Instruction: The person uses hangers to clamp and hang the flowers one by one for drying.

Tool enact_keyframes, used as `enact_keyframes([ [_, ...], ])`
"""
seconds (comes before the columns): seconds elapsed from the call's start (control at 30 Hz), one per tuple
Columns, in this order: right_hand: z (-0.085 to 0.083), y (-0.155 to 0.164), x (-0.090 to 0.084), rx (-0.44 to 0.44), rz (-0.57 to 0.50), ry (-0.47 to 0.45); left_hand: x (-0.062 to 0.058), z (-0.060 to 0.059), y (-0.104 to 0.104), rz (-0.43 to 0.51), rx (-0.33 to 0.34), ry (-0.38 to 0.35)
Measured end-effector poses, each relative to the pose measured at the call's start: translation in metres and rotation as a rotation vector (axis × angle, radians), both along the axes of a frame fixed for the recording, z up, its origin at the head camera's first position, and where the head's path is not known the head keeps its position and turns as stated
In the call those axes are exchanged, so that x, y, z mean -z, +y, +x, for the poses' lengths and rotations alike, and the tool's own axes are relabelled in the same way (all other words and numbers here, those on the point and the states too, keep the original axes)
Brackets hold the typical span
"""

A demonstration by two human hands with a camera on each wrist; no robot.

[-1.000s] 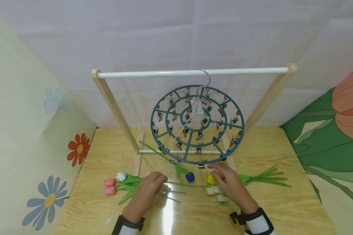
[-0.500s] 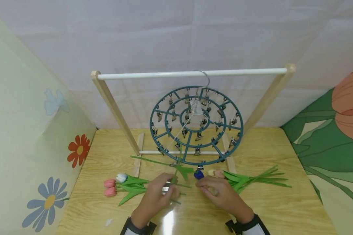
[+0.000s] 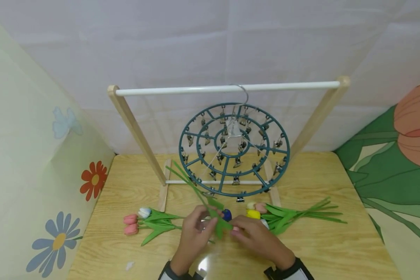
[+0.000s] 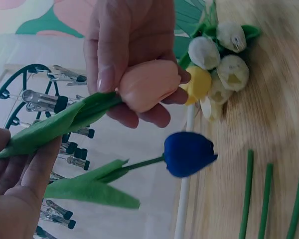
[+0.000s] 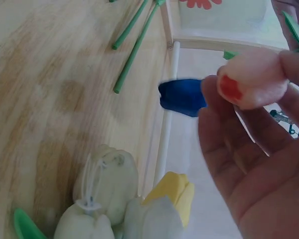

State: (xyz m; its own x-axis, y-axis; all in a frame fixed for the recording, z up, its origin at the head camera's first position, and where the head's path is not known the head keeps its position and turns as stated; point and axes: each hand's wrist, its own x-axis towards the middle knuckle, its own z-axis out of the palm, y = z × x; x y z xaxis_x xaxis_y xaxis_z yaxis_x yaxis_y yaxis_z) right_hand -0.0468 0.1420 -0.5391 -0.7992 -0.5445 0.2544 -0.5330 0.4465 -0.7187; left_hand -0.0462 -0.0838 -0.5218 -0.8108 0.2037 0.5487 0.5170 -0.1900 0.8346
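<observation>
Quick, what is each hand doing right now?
Left hand: grips the green leaf of a peach fabric tulip.
Right hand: holds that tulip's peach bloom.

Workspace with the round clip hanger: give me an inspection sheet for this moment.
Surface: wooden table, glossy.
Job's things: peach tulip held by both hands; blue tulip hangs from round clip hanger on rack.
Clutter: pink and white tulips at left; yellow and white tulips at right.
Grips: right hand holds the bloom; left hand pinches its leaf.
Cables: nothing seen.
Surroundings: white backdrop, flower-printed side panels.
</observation>
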Motion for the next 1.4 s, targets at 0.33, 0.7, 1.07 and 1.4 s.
enact_keyframes([
  [0.33, -0.007, -0.001, -0.006, -0.010, -0.133, 0.078, 0.003, 0.007, 0.017, 0.118, -0.111, -0.304],
  [0.7, -0.009, -0.001, -0.027, 0.399, 0.023, 0.178, 0.014, 0.001, 0.023, 0.053, -0.279, -0.271],
  [1.07, -0.029, -0.011, -0.060, 0.331, -0.189, 0.374, 0.022, -0.002, 0.030, 0.026, -0.257, -0.299],
  [1.4, -0.032, -0.016, -0.064, 0.293, -0.372, 0.102, 0.024, -0.005, 0.035, 0.030, -0.256, -0.346],
])
